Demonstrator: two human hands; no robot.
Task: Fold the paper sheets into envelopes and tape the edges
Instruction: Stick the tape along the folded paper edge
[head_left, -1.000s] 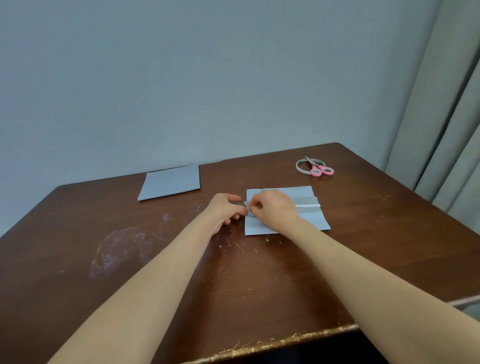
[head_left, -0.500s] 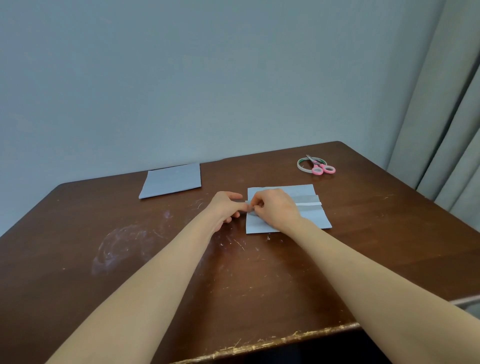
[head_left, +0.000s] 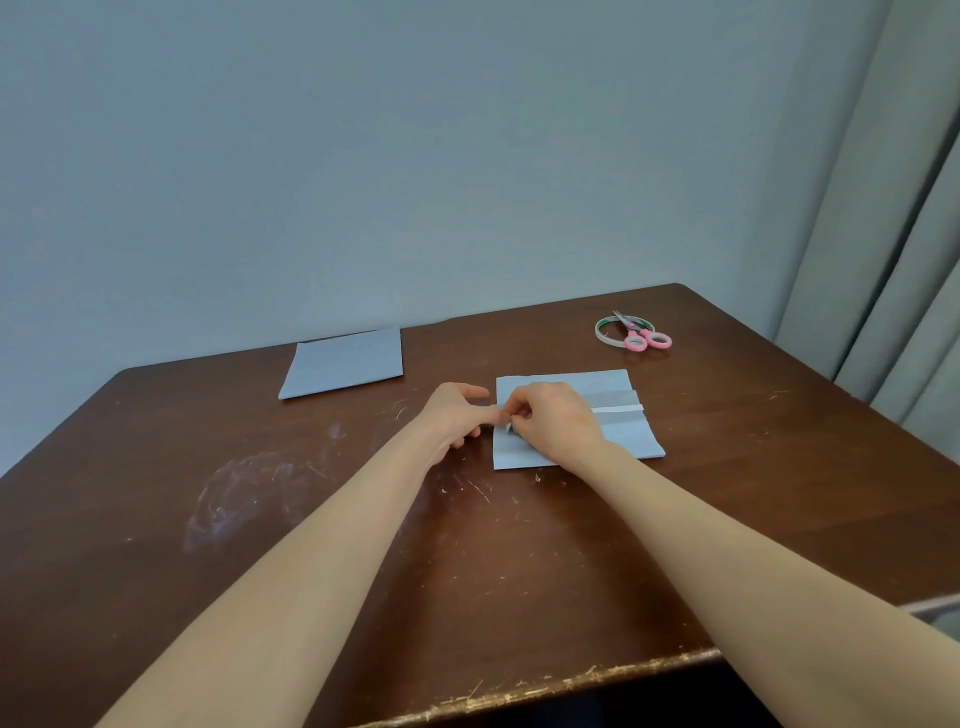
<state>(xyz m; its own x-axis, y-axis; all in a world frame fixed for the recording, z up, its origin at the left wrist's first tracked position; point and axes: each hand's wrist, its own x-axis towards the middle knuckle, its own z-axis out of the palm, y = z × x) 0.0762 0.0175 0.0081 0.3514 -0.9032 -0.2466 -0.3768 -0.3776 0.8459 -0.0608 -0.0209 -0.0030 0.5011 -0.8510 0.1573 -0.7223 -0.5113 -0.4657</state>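
A folded blue-grey paper sheet (head_left: 623, 436) lies on the brown table (head_left: 311, 519), with a white tape strip (head_left: 618, 409) running along its middle seam. My right hand (head_left: 556, 421) rests on the sheet's left part, its fingers curled and pinching the strip's left end. At the sheet's left edge my left hand (head_left: 457, 415) pinches the same end with thumb and fingertips. The strip's left portion is hidden under my right hand. A second blue-grey sheet (head_left: 345, 362) lies flat at the back left of the table.
Pink-handled scissors (head_left: 644, 338) lie across a roll of tape (head_left: 613, 330) at the back right. A wall stands behind the table, and a grey curtain (head_left: 893, 208) hangs to the right. The table's chipped front edge (head_left: 545, 688) is near me.
Both hands have stayed at the tape's left end; a small white tip now sticks up between the fingertips. The papers and scissors have not moved.
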